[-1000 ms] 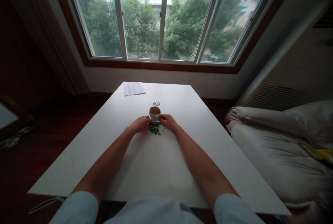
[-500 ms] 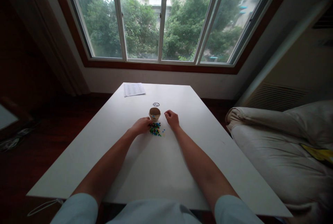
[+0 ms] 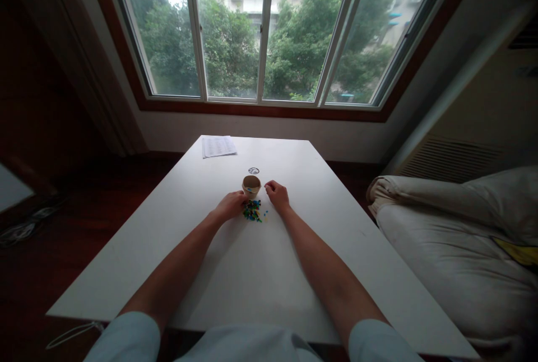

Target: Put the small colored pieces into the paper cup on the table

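Note:
A small brown paper-like cup [image 3: 251,189] stands upright on the white table, its mouth facing up. Just in front of it lies a loose pile of tiny green, blue and dark pieces [image 3: 252,212], with a few strays to its right. My left hand [image 3: 232,205] rests at the left side of the pile, fingers pressed together near the cup's base. Beside the cup on the right is my right hand [image 3: 277,195], its fingers curled into a pinch. Whatever either pinch may hold is too small to see.
Behind the cup lies a flat round item [image 3: 253,171] with a dark pattern. Printed sheets [image 3: 219,147] lie at the table's far left corner. A cushioned seat [image 3: 445,255] stands along the right side, and a window [image 3: 260,31] is beyond the table.
My right hand's fingertips have come slightly nearer the cup. The left hand stays by the pile. The whole view has shifted a little.

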A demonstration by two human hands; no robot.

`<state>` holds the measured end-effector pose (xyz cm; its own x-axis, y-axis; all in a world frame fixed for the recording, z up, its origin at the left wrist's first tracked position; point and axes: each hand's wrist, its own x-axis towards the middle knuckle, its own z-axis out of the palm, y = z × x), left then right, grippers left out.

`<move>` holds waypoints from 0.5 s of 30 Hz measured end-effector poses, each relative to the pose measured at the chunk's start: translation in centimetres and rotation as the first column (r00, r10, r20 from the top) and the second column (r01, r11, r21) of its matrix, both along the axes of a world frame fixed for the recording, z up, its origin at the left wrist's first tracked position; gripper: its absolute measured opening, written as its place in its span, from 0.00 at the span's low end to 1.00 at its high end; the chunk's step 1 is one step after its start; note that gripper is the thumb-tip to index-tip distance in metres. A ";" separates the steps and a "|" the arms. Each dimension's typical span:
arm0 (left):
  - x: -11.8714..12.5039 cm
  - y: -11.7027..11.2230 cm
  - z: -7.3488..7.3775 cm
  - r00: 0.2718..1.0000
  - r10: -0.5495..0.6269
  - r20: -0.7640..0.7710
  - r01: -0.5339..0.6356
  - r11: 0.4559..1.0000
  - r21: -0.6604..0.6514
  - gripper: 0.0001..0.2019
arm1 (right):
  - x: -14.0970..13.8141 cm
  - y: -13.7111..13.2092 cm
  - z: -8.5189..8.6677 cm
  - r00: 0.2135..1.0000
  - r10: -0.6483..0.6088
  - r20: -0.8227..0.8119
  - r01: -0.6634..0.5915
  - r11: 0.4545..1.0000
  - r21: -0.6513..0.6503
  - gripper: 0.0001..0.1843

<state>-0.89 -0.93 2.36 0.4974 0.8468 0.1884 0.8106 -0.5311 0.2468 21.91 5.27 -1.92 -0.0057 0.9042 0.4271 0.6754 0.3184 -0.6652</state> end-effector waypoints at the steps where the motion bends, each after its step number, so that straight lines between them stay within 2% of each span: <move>1: 0.0 -0.1 0.1 1.000 0.007 -0.005 -0.007 1.000 -0.004 0.10 | 0.0 0.0 -0.1 1.000 -0.001 0.000 0.001 1.000 0.000 0.15; 8: 0.3 -0.7 1.1 0.999 0.049 -0.009 -0.049 0.999 -0.001 0.10 | 0.0 0.1 -0.1 1.000 0.005 -0.010 -0.005 1.000 -0.006 0.16; 15: -0.2 -0.5 2.5 0.994 -0.093 0.060 0.093 0.996 -0.009 0.11 | 0.0 0.2 -0.5 1.000 0.013 -0.011 -0.013 1.000 0.004 0.15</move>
